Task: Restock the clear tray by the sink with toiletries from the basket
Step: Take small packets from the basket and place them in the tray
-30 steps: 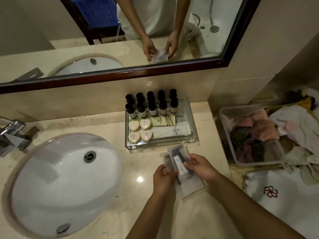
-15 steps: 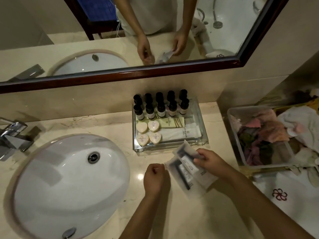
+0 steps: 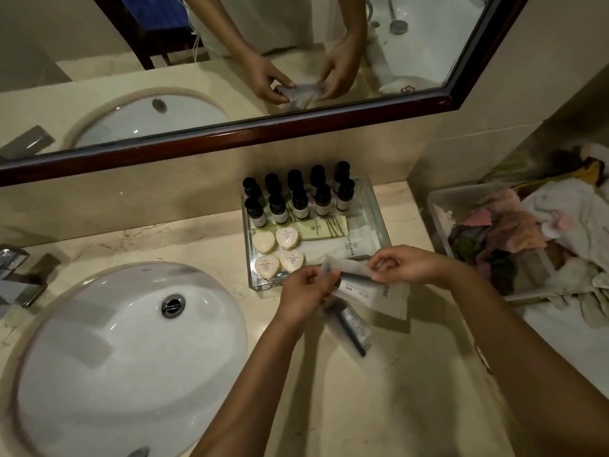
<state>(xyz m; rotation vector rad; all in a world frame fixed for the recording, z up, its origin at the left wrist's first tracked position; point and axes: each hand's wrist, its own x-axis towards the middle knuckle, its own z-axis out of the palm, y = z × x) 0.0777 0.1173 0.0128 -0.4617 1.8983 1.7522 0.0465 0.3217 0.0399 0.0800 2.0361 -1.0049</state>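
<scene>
Two hands work over the near edge of the clear tray (image 3: pixel 379 222), holding a translucent sachet (image 3: pixel 347 268) between them. The left hand (image 3: pixel 304 291) has its fingers curled in, pinching the sachet's nine-o'clock end. The right hand (image 3: pixel 407 265) nips the three-o'clock end between thumb and fingertips, with the other fingers loosely bent. The sachet hangs just above the tray's front right corner.

At six o'clock of the tray, more packets lie on the marble counter (image 3: pixel 379 400). One is a clear packet (image 3: pixel 350 324) with a long dark item inside. The other is a white printed packet (image 3: pixel 392 303), partly under the hands.

The tray stands against the back wall, at about one o'clock of the sink (image 3: pixel 131 351). Ten dark-capped bottles (image 3: pixel 299 201) fill its twelve-o'clock side in two rows. Four heart-shaped soaps (image 3: pixel 278 249) sit toward its seven-o'clock corner. Flat wrapped items (image 3: pixel 329 229) lie at three o'clock of the soaps.

A clear plastic bin (image 3: pixel 440 219) of crumpled cloths (image 3: pixel 514 232) sits at three o'clock of the tray, beyond the counter's end. The faucet (image 3: pixel 18 275) is at nine o'clock of the sink. The mirror (image 3: pixel 230 135) at twelve o'clock reflects both hands on the sachet.
</scene>
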